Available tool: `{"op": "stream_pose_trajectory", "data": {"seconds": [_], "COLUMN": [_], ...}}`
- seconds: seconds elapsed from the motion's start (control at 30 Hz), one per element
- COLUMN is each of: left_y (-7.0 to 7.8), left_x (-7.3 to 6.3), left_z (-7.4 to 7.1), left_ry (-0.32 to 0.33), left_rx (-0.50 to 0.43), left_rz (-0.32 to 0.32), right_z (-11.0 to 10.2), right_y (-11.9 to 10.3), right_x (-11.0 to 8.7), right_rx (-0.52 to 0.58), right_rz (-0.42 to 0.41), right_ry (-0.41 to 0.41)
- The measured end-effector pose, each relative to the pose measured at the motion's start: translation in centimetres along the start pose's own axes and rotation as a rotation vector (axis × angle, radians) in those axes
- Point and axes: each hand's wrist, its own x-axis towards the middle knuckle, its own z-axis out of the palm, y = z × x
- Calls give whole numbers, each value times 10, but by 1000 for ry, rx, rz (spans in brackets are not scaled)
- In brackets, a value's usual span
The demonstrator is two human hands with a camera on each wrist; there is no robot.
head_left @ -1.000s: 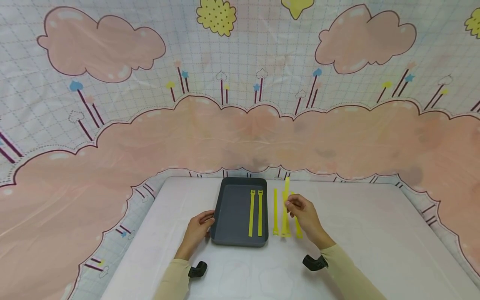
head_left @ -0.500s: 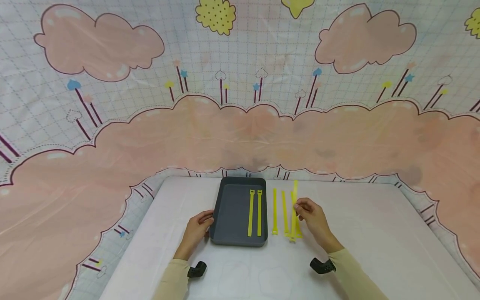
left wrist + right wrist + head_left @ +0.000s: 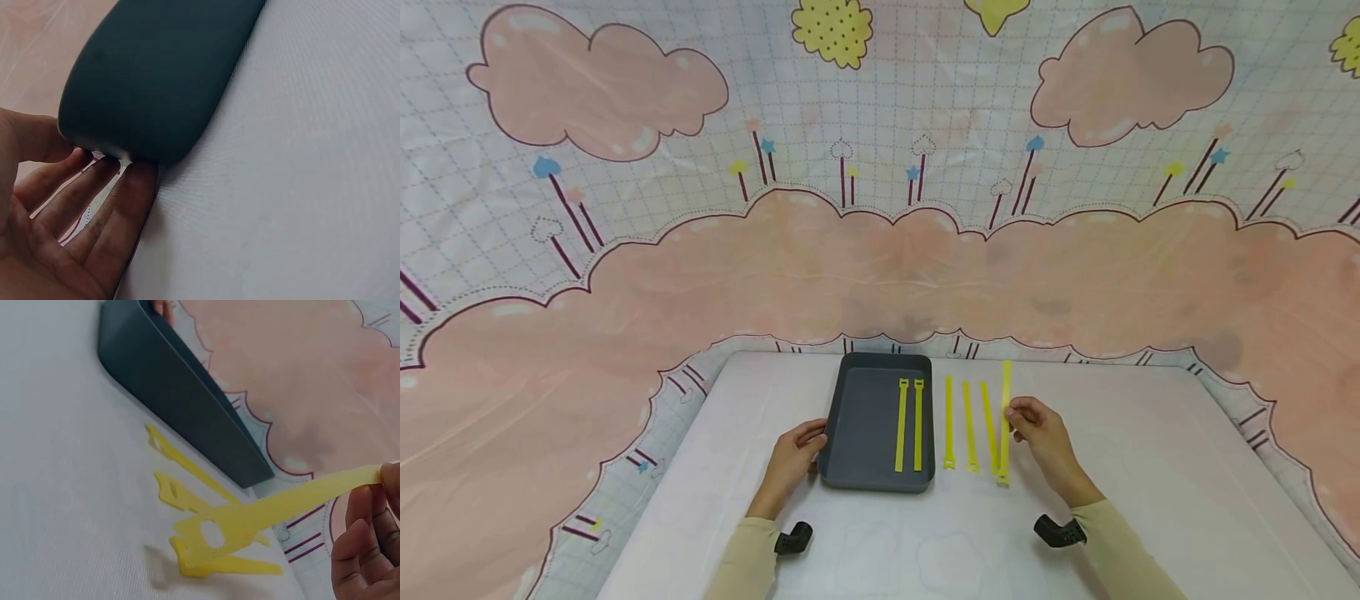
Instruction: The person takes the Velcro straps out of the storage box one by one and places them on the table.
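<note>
My right hand point(image 3: 1043, 435) pinches a yellow hook-and-loop cable tie point(image 3: 1005, 383) by its middle, holding it upright above the table, slotted head downward. In the right wrist view this cable tie point(image 3: 281, 509) is raised over three others lying on the table, such as the nearest cable tie point(image 3: 244, 565). At the dark grey tray's point(image 3: 857, 483) left side, my left hand point(image 3: 793, 460) holds the wall. The left wrist view puts the thumb at the tray's point(image 3: 150, 75) rim and the fingers against its outside. Two cable ties point(image 3: 910, 425) lie side by side in the tray, heads away from me.
The white table point(image 3: 1150, 467) extends on both sides of the tray. Behind it hangs a patterned cloth point(image 3: 925, 275) with pink clouds. A black wrist device point(image 3: 1060, 531) sits on my right forearm, and another black device point(image 3: 794, 538) on my left.
My right hand has carried the held cable tie to the right, past the row on the table, so the three lying there now show uncovered. The left hand and tray stay put.
</note>
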Motion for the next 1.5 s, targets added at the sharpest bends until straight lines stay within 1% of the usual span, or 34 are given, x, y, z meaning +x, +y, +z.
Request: {"op": "stream_pose_trajectory", "data": {"seconds": [0.33, 0.53, 0.67, 0.87, 1.13, 1.23, 1.27, 1.4, 1.5], "left_y": [2, 3, 3, 3, 5, 5, 6, 8, 10], "left_x": [-1, -3, -4, -4, -5, -5, -6, -7, -7], "left_z": [0, 0, 0, 0, 0, 0, 0, 0, 0], "left_ry": [2, 1, 2, 1, 4, 2, 2, -1, -7], "left_rx": [-1, 12, 12, -3, 3, 11, 5, 0, 1], "left_rz": [-5, -5, -6, -17, -15, -4, -11, -16, -10], "right_z": [-12, -17, -22, -29, -32, -32, -32, -33, -33], "right_y": [10, 14, 17, 22, 26, 27, 28, 33, 37], "right_x": [7, 12, 19, 31, 44, 48, 49, 52, 56], "right_rx": [-6, -29, -54, -99, -160, -179, -190, -223, -271], "right_rz": [-10, 29, 57, 76, 80, 90, 91, 114, 132], "right_ry": [11, 5, -22, -63, -83, -83, -87, -99, -114]}}
